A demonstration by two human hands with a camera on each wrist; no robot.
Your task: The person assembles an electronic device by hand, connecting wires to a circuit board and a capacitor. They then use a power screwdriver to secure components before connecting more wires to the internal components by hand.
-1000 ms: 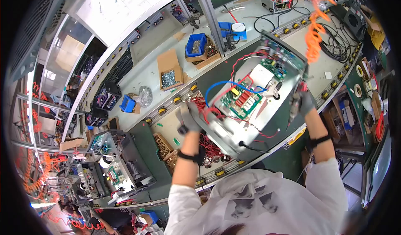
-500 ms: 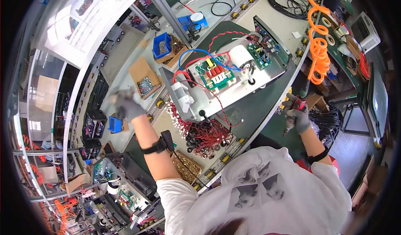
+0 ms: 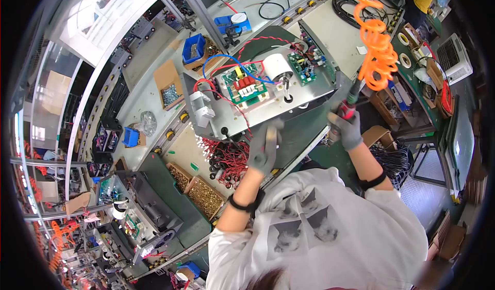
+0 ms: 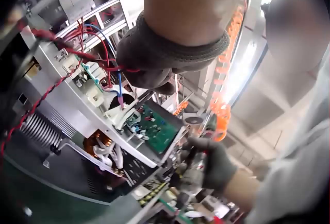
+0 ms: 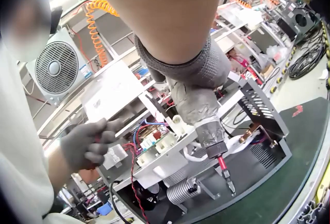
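Observation:
A grey-gloved left hand (image 3: 264, 153) is blurred in front of the near edge of an open metal machine chassis (image 3: 258, 116). In the right wrist view its fingers are partly curled, and I cannot tell whether they pinch something small. My gloved right hand (image 3: 351, 133) grips an air screwdriver (image 5: 209, 131) wrapped in grey tape, its bit pointing down beside the chassis. On the chassis sit a green circuit board (image 3: 245, 86) with red parts, a white cylinder (image 3: 277, 67) and a second board (image 3: 303, 67). Red and blue wires (image 3: 227, 57) loop above.
An orange coiled hose (image 3: 376, 53) runs up from the screwdriver. Beyond the chassis are a cardboard box of screws (image 3: 170, 94) and a blue bin (image 3: 194, 47). Red wire bundles (image 3: 227, 161) and trays of brass-coloured parts (image 3: 203, 196) lie nearer. Another open chassis (image 3: 147, 207) stands at left.
The left hand went from the chassis end to beside the screw box, then back to the chassis's near edge. The right hand swung down away from the chassis with the screwdriver, then came back closer.

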